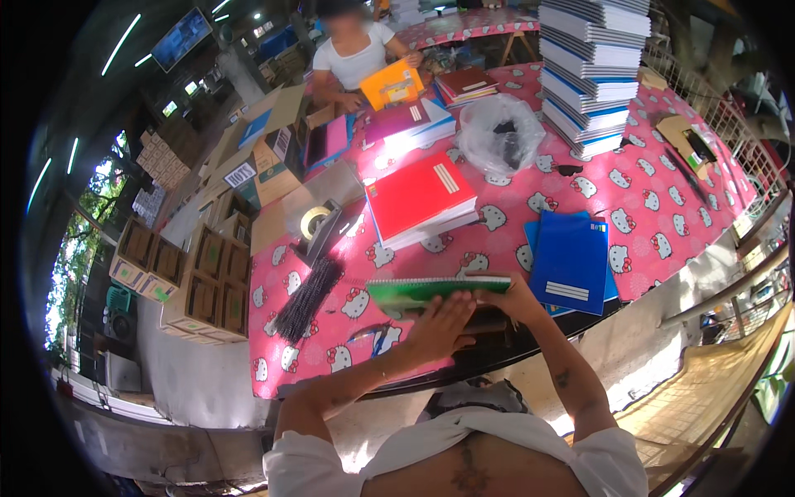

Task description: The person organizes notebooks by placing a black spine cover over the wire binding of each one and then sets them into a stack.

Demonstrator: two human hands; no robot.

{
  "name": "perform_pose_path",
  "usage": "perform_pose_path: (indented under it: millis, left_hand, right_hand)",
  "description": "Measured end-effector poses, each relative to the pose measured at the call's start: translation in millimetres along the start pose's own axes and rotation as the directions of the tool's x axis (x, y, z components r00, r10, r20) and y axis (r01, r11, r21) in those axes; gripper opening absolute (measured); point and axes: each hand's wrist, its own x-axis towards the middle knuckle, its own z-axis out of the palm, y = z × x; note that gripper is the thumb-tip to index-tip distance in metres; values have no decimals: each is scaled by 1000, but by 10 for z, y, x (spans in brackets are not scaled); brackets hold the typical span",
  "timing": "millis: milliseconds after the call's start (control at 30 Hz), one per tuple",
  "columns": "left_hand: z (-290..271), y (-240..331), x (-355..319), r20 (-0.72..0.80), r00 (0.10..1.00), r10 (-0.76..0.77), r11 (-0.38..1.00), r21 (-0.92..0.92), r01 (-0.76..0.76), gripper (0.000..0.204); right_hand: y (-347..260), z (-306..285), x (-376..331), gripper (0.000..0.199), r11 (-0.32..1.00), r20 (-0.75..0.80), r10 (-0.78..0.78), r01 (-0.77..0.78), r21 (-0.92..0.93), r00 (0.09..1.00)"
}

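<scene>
A green spiral notebook (406,291) is tilted up on its edge near the front of the table, its coiled edge upward. My left hand (443,327) lies with fingers stretched out against its green cover. Around the notebook's right end my right hand (515,301) is closed. Just beyond it sits a stack of red notebooks (422,195). To the right are several blue notebooks (570,261), overlapping one another. A bundle of black plastic spiral coils (308,302) lies at the left, beside a black tape dispenser (321,228).
A tall stack of notebooks (592,74) rises at the back right, near a clear plastic bag (501,137). Across the table another person (356,54) holds a yellow notebook (391,85). Open cardboard boxes (273,161) stand at the left. The pink patterned tablecloth (654,224) reaches the front edge.
</scene>
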Motion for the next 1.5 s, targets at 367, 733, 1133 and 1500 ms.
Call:
perform_pose_path:
  millis: [367,733,1133,1500]
  left_hand:
    - [-538,-274,854,-50,961,-272,957,87,276,89]
    - [-319,17,669,22,999,-36,991,-125,38,87]
    - [-521,-11,977,-140,966,-218,964,-183,191,84]
    - [-93,-137,-1120,-122,322,-939,308,-714,629,64]
  right_hand:
    - [-73,-3,-135,32,996,1,83,-83,-15,997]
    - [78,32,-123,15,982,-60,-140,131,-134,988]
    - [167,31,-148,19,984,-78,-177,178,4,981]
    - [-31,766,-1202,44,908,-454,6,-195,-370,891]
